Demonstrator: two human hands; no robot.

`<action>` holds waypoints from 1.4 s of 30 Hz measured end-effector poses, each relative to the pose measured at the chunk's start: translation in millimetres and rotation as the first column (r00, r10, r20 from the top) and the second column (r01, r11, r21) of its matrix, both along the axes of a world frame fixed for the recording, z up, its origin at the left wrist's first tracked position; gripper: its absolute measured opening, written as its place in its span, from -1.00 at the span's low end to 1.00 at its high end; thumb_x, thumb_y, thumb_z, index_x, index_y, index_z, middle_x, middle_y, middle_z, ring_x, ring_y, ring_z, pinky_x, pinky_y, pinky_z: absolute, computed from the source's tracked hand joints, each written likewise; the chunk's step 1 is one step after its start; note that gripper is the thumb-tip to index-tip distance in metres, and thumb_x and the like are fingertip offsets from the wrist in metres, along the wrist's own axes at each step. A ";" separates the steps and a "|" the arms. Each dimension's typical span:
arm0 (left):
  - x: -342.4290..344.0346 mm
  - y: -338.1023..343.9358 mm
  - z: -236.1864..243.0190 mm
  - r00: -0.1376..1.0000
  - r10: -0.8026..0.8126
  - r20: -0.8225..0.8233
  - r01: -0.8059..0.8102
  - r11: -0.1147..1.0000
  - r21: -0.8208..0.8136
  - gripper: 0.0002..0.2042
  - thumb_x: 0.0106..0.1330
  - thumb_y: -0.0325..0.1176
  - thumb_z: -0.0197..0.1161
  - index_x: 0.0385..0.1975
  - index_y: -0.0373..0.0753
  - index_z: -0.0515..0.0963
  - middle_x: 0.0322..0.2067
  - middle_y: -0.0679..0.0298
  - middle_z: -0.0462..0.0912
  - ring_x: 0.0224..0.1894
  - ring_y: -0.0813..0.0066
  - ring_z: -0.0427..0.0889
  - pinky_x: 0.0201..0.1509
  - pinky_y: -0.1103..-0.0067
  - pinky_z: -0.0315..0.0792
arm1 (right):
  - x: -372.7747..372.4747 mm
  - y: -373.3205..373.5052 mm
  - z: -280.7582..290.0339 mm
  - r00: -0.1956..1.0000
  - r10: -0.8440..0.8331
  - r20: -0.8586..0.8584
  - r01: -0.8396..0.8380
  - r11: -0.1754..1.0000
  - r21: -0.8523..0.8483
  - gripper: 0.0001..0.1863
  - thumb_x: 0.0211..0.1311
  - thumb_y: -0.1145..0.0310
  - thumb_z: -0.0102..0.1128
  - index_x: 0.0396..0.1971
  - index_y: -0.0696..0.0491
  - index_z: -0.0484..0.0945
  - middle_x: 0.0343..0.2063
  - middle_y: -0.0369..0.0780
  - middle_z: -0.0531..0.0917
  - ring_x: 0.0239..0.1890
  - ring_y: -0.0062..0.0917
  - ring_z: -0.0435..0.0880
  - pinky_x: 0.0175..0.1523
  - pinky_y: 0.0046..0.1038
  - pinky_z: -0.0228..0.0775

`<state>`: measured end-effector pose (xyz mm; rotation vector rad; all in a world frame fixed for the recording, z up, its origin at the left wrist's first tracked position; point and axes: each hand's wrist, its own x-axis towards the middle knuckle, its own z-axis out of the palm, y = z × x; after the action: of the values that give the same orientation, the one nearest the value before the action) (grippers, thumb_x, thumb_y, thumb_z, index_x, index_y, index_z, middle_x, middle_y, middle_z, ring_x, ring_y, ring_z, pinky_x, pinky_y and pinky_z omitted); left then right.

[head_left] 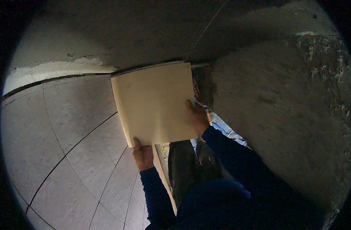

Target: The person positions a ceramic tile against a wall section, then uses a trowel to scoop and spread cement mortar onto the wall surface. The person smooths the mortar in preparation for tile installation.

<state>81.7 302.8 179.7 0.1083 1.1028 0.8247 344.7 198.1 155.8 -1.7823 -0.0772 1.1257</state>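
A large, flat beige square tile [154, 101] is held up in front of me, its plain face toward me. My left hand [144, 157] grips its lower left edge, thumb on the face and fingers hidden behind. Around the right edge, low down, my right hand [198, 119] is closed, with its thumb on the front. The tile's top edge is close to the foot of the wall; whether it touches, I cannot tell. It hides the ground behind it.
Grey tiles [79, 180] with dark joints cover the floor at left. A rough dark wall [283, 96] rises at right, another wall [144, 34] ahead. Blue patterned sheeting [223, 126] lies along the right wall. My legs [183, 165] are below, beside a light wooden strip [162, 172].
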 end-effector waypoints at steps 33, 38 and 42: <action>2.7 2.2 2.0 0.999 0.041 -0.023 -0.043 0.997 -0.072 -0.58 0.57 -0.30 0.13 0.35 -0.27 0.37 0.25 0.13 0.56 0.30 0.20 0.54 0.43 0.21 0.41 | -5.1 -10.3 -24.2 0.993 -0.114 0.017 0.113 0.993 0.040 -0.28 0.38 -0.21 0.27 0.16 0.19 0.55 0.00 -0.18 0.68 -0.03 -0.47 0.61 0.05 -0.33 0.50; 3.2 1.9 5.2 0.999 0.032 -0.015 -0.033 0.998 -0.057 -0.59 0.58 -0.29 0.11 0.34 -0.29 0.38 0.26 0.12 0.56 0.30 0.20 0.53 0.42 0.22 0.43 | -1.5 -3.4 22.3 0.974 -0.169 -0.152 0.169 0.985 -0.013 -0.26 0.37 -0.22 0.27 0.17 0.20 0.54 0.03 -0.16 0.67 0.00 -0.44 0.61 0.07 -0.31 0.49; 3.5 1.4 5.1 0.999 0.032 -0.023 -0.034 0.998 -0.054 -0.59 0.57 -0.28 0.13 0.31 -0.31 0.40 0.26 0.10 0.56 0.30 0.18 0.53 0.44 0.20 0.41 | -2.1 3.5 26.2 0.994 -0.097 -0.058 0.091 0.991 -0.098 -0.22 0.42 -0.30 0.06 0.10 0.23 0.58 -0.01 0.01 0.68 -0.04 -0.21 0.66 0.09 -0.18 0.47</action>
<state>85.2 304.2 184.7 0.0533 1.1494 0.8238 342.6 201.6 182.0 -1.8134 0.0983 1.1325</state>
